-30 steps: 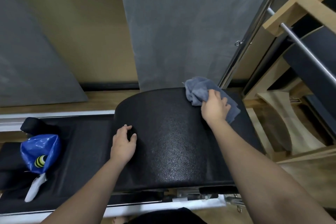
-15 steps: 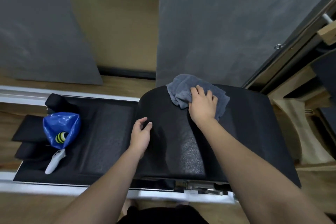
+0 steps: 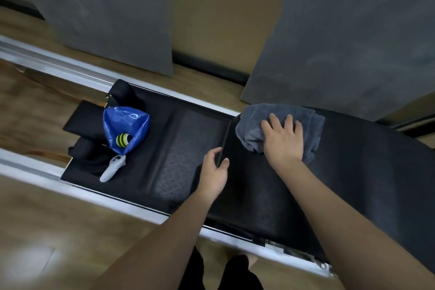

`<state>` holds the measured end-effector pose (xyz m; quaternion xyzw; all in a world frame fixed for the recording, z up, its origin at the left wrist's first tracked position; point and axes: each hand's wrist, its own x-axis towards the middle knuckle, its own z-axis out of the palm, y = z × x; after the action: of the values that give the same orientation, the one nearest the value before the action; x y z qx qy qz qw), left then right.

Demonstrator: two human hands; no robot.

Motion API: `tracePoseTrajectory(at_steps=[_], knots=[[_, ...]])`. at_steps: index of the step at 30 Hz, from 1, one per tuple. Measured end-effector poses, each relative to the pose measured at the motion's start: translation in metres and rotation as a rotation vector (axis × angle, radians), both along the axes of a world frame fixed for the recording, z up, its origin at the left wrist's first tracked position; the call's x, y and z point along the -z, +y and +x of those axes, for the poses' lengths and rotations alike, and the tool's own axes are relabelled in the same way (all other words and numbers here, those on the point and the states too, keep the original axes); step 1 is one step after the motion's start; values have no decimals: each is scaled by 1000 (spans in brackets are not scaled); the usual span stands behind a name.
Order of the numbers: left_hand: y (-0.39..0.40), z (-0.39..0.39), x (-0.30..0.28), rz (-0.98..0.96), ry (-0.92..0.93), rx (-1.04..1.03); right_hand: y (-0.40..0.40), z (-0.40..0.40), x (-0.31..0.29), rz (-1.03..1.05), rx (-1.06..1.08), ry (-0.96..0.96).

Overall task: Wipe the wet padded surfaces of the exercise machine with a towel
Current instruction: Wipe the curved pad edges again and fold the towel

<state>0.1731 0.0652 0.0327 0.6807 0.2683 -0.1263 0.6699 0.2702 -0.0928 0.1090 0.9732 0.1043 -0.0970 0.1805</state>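
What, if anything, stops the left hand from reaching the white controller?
Probably nothing, so yes. The left hand grips the pad edge and must let go first; only bare black mat lies between it and the controller. The blue bag sits behind the controller.

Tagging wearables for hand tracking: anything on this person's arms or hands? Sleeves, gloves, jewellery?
Nothing worn: left hand and right hand are bare, no gloves, no rings showing on the fingers. The left forearm and right forearm are uncovered to the frame edge, with no sleeves, watch, bands or markings.
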Motion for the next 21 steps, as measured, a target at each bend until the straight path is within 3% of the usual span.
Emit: tracePoseTrajectory(at_steps=[12,16,21], knots=[[33,42,55,173,-49,94,92,45,81,-131,8,69],[49,57,81,253,-76,159,119,64,123,-96,13,70],[72,81,104,278,-77,85,149,76,174,29,70,121]])
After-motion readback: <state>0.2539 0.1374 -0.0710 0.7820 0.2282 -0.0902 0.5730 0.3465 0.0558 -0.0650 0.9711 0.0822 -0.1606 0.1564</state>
